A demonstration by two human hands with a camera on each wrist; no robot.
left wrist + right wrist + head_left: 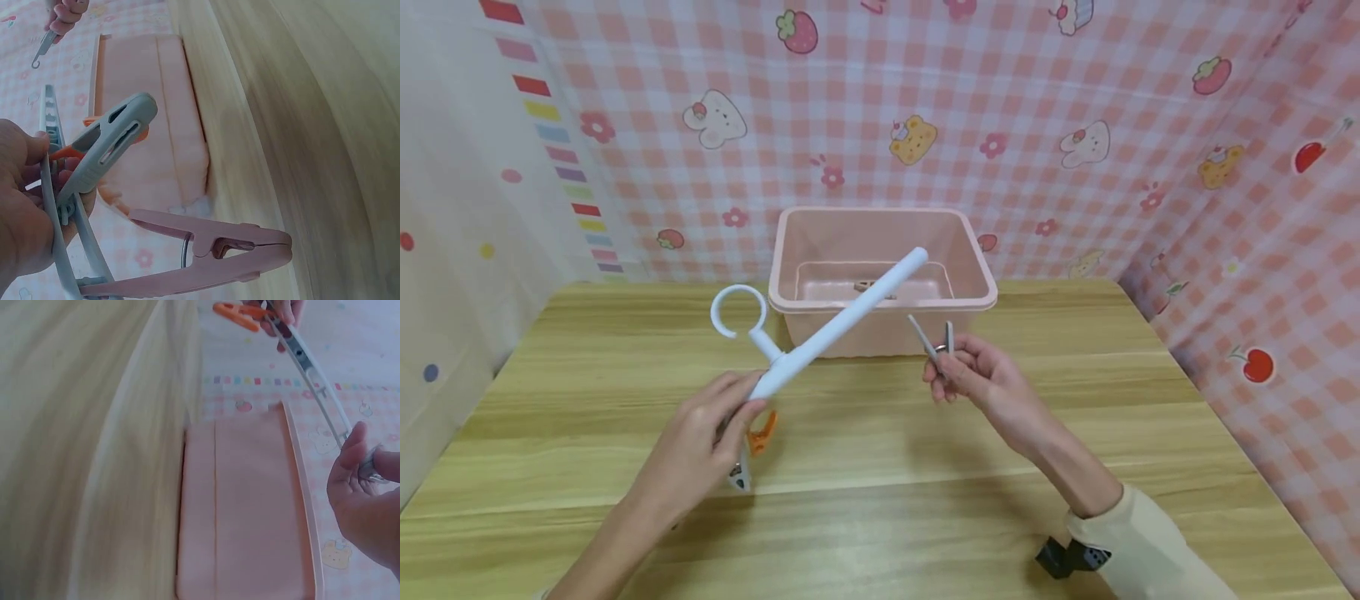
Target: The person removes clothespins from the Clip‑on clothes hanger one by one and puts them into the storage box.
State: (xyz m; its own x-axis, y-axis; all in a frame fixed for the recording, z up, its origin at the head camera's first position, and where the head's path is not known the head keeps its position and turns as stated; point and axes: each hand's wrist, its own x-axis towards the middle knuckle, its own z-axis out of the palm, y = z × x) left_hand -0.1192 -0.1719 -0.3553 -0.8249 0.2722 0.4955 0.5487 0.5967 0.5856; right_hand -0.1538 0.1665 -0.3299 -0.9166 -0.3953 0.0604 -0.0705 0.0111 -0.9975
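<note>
While left fingers (743,421) grip the hanger (842,322), right fingers (966,377) pinch a grey clip (932,352); weak pinching might drop it.

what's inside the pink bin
A brownish clip lies inside the bin, partly covered by the white hanger; anything behind the hanger or against the near wall is hidden.

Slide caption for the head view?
Left hand grips a pale hanger; right hand pinches a gray clip; pink bin beyond.

Cartoon-printed pink gingham fabric (865,83) is hanging behind a wood-grain tabletop (865,525); white dotted fabric (460,208) is flanking its left.
</note>
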